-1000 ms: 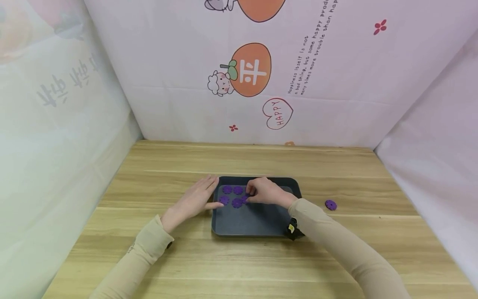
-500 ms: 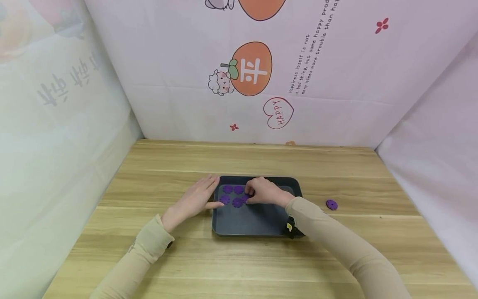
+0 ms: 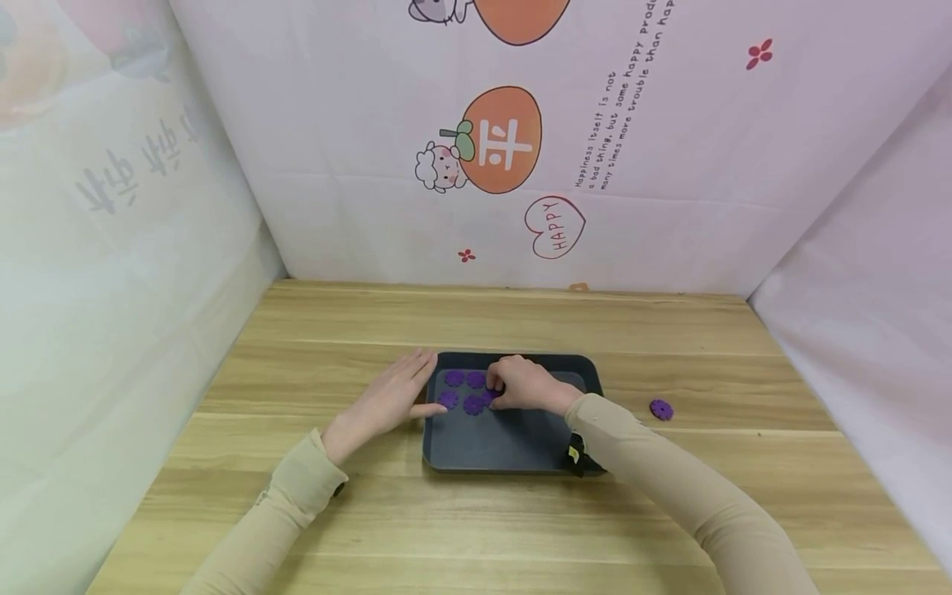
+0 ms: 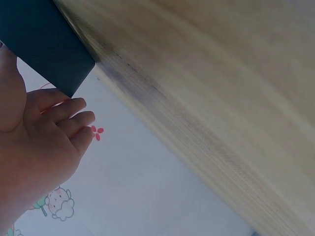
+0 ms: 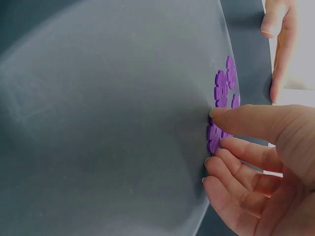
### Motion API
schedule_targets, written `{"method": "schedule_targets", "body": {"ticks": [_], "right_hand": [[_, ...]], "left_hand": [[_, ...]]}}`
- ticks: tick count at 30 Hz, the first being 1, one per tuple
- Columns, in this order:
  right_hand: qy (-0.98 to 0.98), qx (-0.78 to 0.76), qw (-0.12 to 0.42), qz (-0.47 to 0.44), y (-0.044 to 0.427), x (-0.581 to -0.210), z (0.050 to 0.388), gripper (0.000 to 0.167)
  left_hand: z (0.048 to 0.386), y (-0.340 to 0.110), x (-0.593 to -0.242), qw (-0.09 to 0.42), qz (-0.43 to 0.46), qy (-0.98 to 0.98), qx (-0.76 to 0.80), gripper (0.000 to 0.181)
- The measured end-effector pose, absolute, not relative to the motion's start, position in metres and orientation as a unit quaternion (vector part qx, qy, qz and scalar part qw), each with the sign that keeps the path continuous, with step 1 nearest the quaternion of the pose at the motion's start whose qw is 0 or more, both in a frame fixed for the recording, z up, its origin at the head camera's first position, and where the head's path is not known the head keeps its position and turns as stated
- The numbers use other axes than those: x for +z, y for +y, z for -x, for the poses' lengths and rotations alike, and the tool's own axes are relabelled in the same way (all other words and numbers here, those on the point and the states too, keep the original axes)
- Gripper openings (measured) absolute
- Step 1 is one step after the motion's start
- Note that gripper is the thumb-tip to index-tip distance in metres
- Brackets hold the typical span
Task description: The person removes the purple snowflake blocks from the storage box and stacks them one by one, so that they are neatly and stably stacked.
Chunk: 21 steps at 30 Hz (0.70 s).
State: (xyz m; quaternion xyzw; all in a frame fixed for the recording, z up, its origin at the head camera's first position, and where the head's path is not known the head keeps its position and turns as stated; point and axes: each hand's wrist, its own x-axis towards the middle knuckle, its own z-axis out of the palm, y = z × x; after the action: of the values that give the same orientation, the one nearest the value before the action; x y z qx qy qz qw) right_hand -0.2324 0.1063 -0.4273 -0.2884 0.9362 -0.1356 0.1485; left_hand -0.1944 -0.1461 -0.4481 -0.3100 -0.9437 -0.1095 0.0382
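One hand, the left hand, lies at the tray's left end, fingers straight against the outside wall, thumb over the rim; it has stayed put over the last second. Just inside the tray sit four purple discs, flat in two short rows and unmoved. Next to the right, another purple disc lies on the tray floor between the thumb and forefinger of the right hand, which appear to pinch its edges. That hand has shifted only slightly left, so this looks like fine placing rather than carrying. Whether its fingers hide more discs, I cannot fully tell. Farthest right, a lone purple disc rests on the table, well apart and untouched.
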Motion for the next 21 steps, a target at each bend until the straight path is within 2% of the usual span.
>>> {"method": "schedule_targets", "body": {"ticks": [21], "right_hand": [[0.940, -0.118, 0.146, 0.285, 0.1048, -0.4275, 0.2322, 0.022]], "left_hand": [[0.1949, -0.1467, -0.4516, 0.041, 0.310, -0.944, -0.110, 0.086]]}}
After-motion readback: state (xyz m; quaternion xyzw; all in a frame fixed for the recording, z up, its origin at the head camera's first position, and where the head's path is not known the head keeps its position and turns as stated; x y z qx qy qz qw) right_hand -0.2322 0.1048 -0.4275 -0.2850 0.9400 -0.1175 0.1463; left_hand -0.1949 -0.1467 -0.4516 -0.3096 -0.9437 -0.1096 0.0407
